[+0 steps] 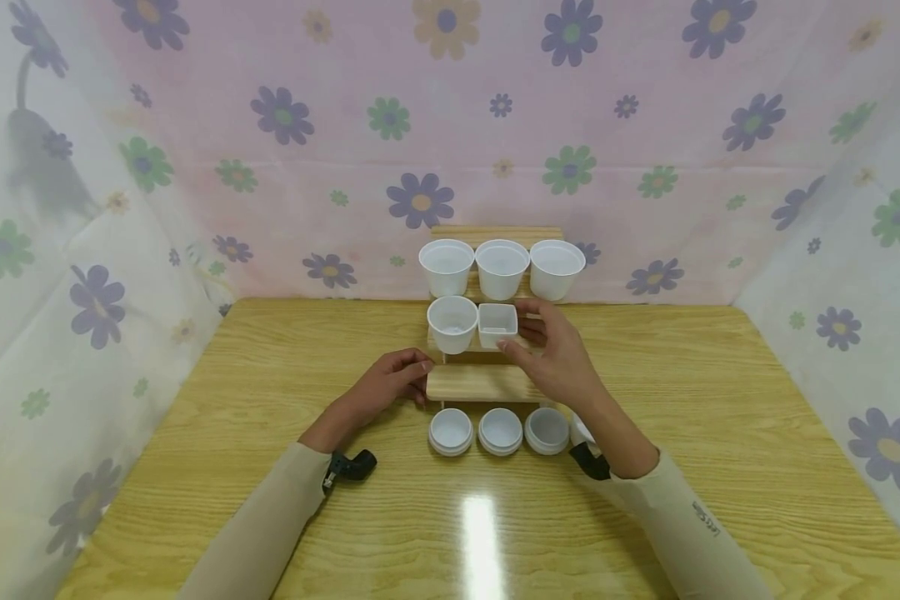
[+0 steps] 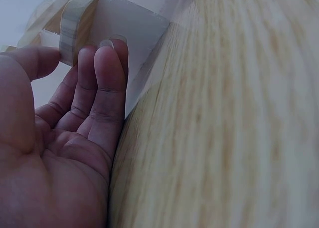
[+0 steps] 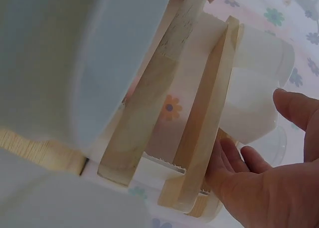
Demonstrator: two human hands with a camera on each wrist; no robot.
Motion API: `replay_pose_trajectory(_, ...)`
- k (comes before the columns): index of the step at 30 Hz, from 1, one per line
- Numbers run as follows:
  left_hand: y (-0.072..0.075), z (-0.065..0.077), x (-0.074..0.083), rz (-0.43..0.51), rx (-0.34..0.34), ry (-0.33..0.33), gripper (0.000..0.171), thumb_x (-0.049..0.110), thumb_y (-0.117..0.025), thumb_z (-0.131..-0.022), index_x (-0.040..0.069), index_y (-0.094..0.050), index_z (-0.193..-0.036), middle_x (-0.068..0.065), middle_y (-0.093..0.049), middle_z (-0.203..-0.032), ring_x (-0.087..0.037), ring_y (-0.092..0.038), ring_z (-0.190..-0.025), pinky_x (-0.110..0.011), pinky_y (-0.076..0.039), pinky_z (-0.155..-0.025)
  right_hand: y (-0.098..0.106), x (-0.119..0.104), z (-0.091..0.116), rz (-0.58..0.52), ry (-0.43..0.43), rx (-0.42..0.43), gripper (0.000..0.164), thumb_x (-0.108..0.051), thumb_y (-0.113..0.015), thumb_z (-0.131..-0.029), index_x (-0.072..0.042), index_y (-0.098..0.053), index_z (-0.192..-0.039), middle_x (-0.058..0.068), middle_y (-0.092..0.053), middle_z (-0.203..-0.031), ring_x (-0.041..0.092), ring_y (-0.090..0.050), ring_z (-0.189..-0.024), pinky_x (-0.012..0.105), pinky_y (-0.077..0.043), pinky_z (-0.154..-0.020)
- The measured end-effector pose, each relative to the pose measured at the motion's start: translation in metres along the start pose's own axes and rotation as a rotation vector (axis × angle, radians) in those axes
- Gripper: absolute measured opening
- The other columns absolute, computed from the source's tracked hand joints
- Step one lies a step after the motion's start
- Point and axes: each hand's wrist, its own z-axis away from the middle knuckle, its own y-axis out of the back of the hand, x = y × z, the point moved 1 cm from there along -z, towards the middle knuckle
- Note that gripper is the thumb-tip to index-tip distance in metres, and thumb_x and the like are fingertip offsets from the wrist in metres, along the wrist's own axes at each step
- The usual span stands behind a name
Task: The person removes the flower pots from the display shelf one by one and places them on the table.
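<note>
A stepped wooden rack (image 1: 487, 383) stands on the table against the cloth backdrop. On its middle step, a small square white cup (image 1: 497, 325) sits beside a round white cup (image 1: 452, 325). My right hand (image 1: 558, 354) holds the square cup from the right, thumb at its front and fingers toward its far side. In the right wrist view, the thumb (image 3: 288, 106) meets the cup's wall just above the step. At the left end of the bottom step, my left hand (image 1: 397, 375) grips the board's end (image 2: 75, 31) between thumb and fingers, close over the tabletop.
Three larger round white cups (image 1: 502, 268) line the top step. Along the table before the rack stands a row of several low white jars (image 1: 500, 431), the rightmost partly hidden by my right forearm. Flowered cloth (image 1: 330, 150) hangs behind and at both sides.
</note>
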Motion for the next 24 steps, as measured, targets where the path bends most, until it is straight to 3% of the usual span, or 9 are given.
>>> replay_pose_trajectory(24, 0.0009, -0.0011, -0.0034, 0.014, -0.001, -0.006, 0.029, 0.022, -0.052, -0.114, -0.003, -0.064, -0.123, -0.013, -0.064, -0.094, -0.022, -0.068, -0.079, -0.035, -0.063, -0.075, 0.0033, 0.0016, 0.0007, 0.01, 0.006, 0.032, 0.049, 0.001, -0.072, -0.099, 0.002, -0.054, -0.144, 0.021, -0.059, -0.145, 0.042, -0.062, -0.132, 0.048, -0.052, -0.111)
